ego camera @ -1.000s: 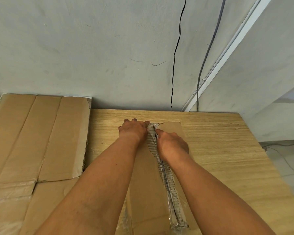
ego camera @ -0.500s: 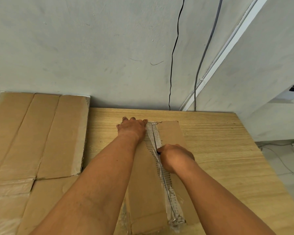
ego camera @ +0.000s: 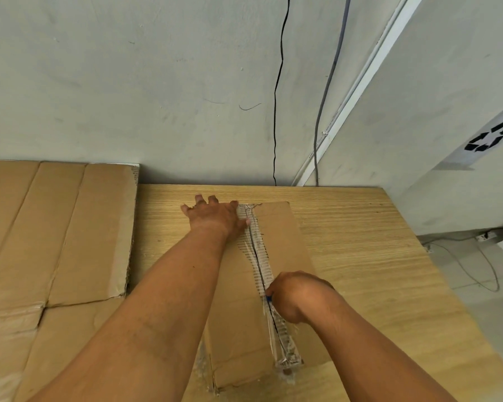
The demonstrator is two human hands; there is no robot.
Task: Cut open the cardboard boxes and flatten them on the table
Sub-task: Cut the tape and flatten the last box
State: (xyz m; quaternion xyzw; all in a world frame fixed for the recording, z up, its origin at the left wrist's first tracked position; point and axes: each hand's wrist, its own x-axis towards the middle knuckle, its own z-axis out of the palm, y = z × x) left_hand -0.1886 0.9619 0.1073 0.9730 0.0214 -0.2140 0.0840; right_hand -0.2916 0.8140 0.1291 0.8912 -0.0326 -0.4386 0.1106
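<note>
Rightward, a black recycling symbol point(ego camera: 491, 136) marks a white surface. On the desk point(ego camera: 375, 227) the cardboard box point(ego camera: 285, 236) lies flat, taped seam up. The left hand point(ego camera: 215, 217) presses its far end, fingers straight and spread. The right hand point(ego camera: 296, 294) sits mid-seam, fingers curled round what looks like a blue-tipped cutter point(ego camera: 269, 298), mostly hidden.

Soft, even light, fairly bright; faint shadows sit just under the left hand point(ego camera: 215, 217) and right hand point(ego camera: 298, 297). Beyond them, lines on the wall point(ego camera: 128, 82) lean and bow from wide-angle distortion
</note>
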